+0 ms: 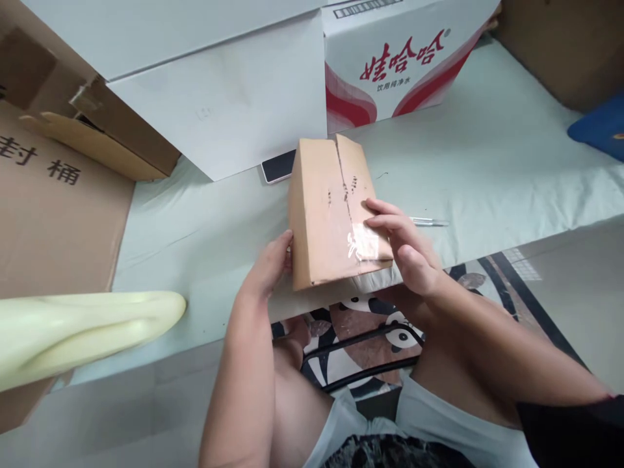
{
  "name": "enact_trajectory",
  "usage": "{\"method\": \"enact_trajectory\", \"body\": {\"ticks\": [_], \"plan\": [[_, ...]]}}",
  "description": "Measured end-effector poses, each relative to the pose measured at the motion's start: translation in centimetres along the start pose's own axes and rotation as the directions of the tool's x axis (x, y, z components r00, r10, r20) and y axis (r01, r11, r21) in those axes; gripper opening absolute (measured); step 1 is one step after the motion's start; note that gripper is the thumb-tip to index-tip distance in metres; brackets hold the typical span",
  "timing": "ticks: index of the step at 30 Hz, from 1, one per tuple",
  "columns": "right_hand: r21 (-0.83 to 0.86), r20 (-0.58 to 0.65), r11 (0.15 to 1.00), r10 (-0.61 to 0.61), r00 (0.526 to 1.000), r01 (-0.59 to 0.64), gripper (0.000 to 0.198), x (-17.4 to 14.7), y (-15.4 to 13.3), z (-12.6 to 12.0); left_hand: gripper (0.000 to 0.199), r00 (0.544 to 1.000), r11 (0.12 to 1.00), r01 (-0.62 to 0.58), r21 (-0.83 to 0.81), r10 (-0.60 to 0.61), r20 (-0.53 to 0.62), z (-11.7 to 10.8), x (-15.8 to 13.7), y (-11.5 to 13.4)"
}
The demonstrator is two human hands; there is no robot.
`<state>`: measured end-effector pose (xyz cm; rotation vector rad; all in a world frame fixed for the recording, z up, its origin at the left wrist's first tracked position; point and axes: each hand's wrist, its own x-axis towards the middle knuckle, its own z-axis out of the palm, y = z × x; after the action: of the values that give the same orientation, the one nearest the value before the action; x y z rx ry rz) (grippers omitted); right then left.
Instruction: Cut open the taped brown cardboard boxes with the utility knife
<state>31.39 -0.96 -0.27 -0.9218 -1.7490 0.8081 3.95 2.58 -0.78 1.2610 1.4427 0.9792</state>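
Note:
A small brown cardboard box (324,214) rests near the table's front edge, its lengthwise seam facing up. Clear tape with a torn, whitish patch covers the near end of that seam, and dark marks run along the middle. My left hand (273,260) grips the lower left side of the box, its thumb against the wall and the other fingers mostly hidden. On the opposite side, my right hand (407,244) holds the box with fingertips on the top face near the right edge. A slim silver pen-like tool (429,221) lies just beyond my right hand.
Behind the box stand a large white carton (234,97) and a white-and-red water carton (390,71). A phone (279,167) lies partly hidden by the box. A pale yellow object (97,325) juts in from the left, near brown cardboard (58,214). Something blue (602,127) stands right.

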Motion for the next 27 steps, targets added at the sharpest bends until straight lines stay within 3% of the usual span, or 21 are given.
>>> {"method": "enact_trajectory", "body": {"ticks": [2, 3, 5, 6, 8, 10, 12, 13, 15, 17, 19, 21, 25, 27], "plan": [[-0.041, 0.070, 0.999, -0.030, 0.997, 0.032, 0.052, 0.3, 0.1, -0.3, 0.040, 0.998, 0.997, -0.010, 0.073, 0.015, -0.068, -0.3, 0.1, 0.1], [-0.064, 0.109, 0.996, -0.054, 0.993, 0.061, 0.052, 0.4, 0.1, -0.4, 0.045, 0.985, 0.993, -0.083, 0.087, 0.095, -0.145, -0.4, 0.2, 0.3], [-0.081, 0.185, 0.988, -0.113, 0.976, 0.129, 0.056, 0.6, 0.0, -0.4, 0.053, 0.893, 0.936, -0.340, 0.090, 0.352, -0.282, -0.5, 0.0, 1.0], [-0.077, 0.218, 0.984, -0.140, 0.966, 0.160, 0.057, 0.6, 0.0, -0.3, 0.051, 0.839, 0.882, -0.462, 0.089, 0.467, -0.280, -0.5, -0.1, 1.4], [-0.068, 0.260, 0.978, -0.171, 0.950, 0.195, 0.058, 0.7, 0.0, -0.1, 0.043, 0.761, 0.772, -0.628, 0.099, 0.635, -0.134, -0.4, -0.4, 2.3], [-0.078, 0.245, 0.981, -0.156, 0.957, 0.180, 0.055, 0.8, -0.1, -0.1, 0.035, 0.710, 0.703, -0.703, 0.114, 0.702, 0.047, -0.3, -0.6, 2.9], [-0.135, 0.134, 0.990, -0.030, 0.991, 0.048, 0.048, 1.0, 0.0, -0.4, 0.032, 0.695, 0.682, -0.718, 0.138, 0.709, 0.116, -0.2, -0.6, 3.1], [-0.183, 0.049, 0.980, 0.091, 0.995, -0.080, 0.045, 1.2, 0.2, -0.7, 0.032, 0.703, 0.689, -0.710, 0.146, 0.704, 0.098, -0.2, -0.5, 2.9], [-0.334, -0.112, 0.865, 0.359, 0.927, -0.375, 0.041, 1.4, 0.8, -1.6, 0.033, 0.723, 0.710, -0.687, 0.151, 0.690, 0.044, -0.3, -0.4, 2.5], [-0.553, -0.198, 0.642, 0.519, 0.832, -0.532, 0.041, 1.6, 1.8, -2.5, 0.034, 0.730, 0.720, -0.678, 0.148, 0.684, 0.012, -0.3, -0.4, 2.2], [-0.737, -0.194, 0.456, 0.563, 0.803, -0.498, 0.046, 1.7, 2.8, -3.3, 0.035, 0.724, 0.716, -0.685, 0.134, 0.690, 0.006, -0.2, -0.5, 1.9], [-0.814, -0.178, 0.373, 0.569, 0.803, -0.445, 0.046, 1.7, 3.7, -3.8, 0.035, 0.713, 0.707, -0.695, 0.135, 0.701, 0.001, 0.0, -0.6, 1.8], [-0.817, -0.219, 0.343, 0.558, 0.800, -0.463, 0.045, 1.9, 4.3, -3.9, 0.037, 0.648, 0.640, -0.746, 0.183, 0.761, -0.020, 1.1, -0.8, 1.5], [-0.783, -0.261, 0.399, 0.484, 0.835, -0.476, 0.045, 1.9, 4.0, -3.6, 0.039, 0.604, 0.593, -0.775, 0.217, 0.797, -0.017, 2.0, -1.1, 1.4]]}}
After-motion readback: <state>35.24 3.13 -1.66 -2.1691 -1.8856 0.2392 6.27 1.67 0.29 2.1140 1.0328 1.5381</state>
